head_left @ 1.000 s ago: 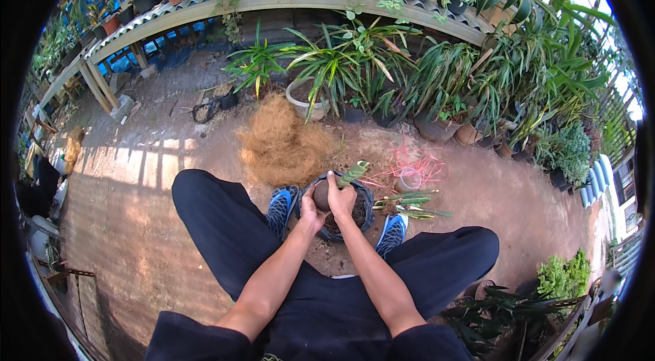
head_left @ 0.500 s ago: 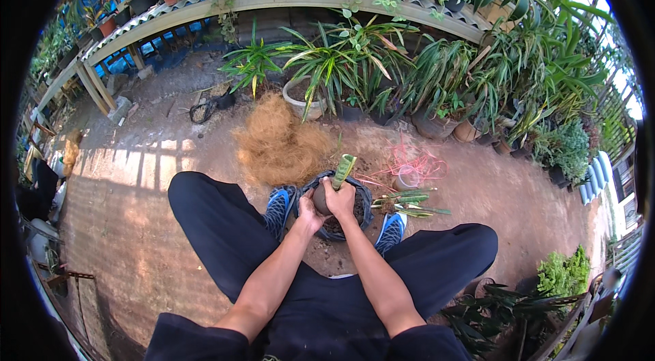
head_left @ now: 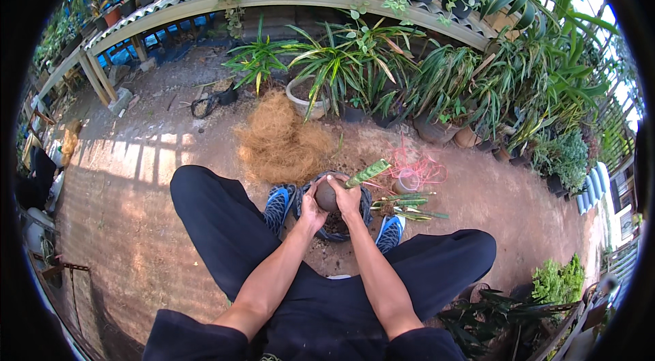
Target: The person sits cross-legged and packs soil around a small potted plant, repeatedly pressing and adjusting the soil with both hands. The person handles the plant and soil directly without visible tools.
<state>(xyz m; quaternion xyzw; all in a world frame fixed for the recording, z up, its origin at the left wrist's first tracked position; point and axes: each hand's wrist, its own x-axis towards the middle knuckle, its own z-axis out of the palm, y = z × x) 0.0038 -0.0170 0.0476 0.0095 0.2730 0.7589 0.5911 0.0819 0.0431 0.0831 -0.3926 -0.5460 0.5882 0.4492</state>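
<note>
The green leaf (head_left: 369, 173) now slants rightward, swung from near-upright; before me, the left hand (head_left: 312, 207) and right hand (head_left: 348, 200) keep a two-handed grip around the brown ball (head_left: 327, 196) at its base, over the black container (head_left: 366, 211).

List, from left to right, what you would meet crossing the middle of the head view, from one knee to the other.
Left knee, left blue shoe, left hand, brown ball, right hand, green leaf piece, clear cup, right knee.
</note>
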